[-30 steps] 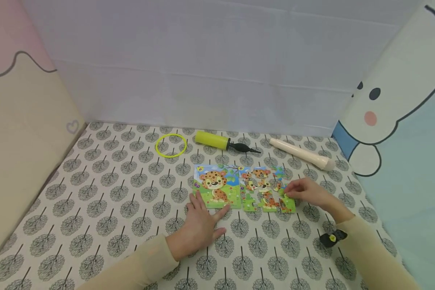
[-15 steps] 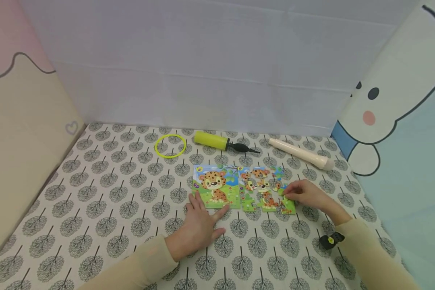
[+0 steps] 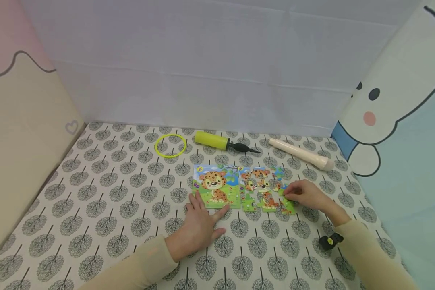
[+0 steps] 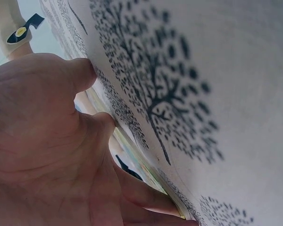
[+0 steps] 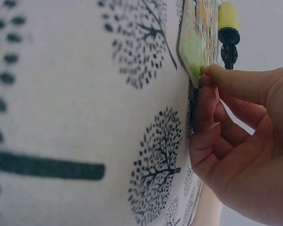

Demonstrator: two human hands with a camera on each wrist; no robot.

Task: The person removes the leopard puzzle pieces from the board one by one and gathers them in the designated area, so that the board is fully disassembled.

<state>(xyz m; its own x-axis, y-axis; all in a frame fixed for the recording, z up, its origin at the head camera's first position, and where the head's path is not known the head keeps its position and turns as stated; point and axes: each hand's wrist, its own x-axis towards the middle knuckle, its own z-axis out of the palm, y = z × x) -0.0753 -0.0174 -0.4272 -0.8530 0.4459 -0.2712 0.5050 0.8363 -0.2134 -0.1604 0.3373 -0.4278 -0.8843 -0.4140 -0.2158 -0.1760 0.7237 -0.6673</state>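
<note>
My left hand (image 3: 197, 229) lies flat with spread fingers, fingertips at the lower edge of a picture board (image 3: 211, 200) that shows a sitting leopard. To its right is a jigsaw puzzle (image 3: 264, 187) of the same leopard, with narrow gaps between its pieces. My right hand (image 3: 306, 194) is at the puzzle's right side. Its thumb and index finger pinch the edge of a green puzzle piece (image 5: 191, 49) near the lower right corner, as the right wrist view shows. In the left wrist view, the left palm (image 4: 42, 155) covers most of the board.
Along the back lie a yellow ring (image 3: 157, 149), a yellow hand pump (image 3: 210, 140) with a black nozzle, and a pale pink stick-shaped thing (image 3: 299, 153) with a rounded end. A tree-print cloth (image 3: 130, 217) covers the table. A pale curtain (image 3: 210, 72) hangs behind.
My right hand has shifted very slightly toward me, and the lower right puzzle piece sits at a slightly different angle. The left hand has stayed in place.
</note>
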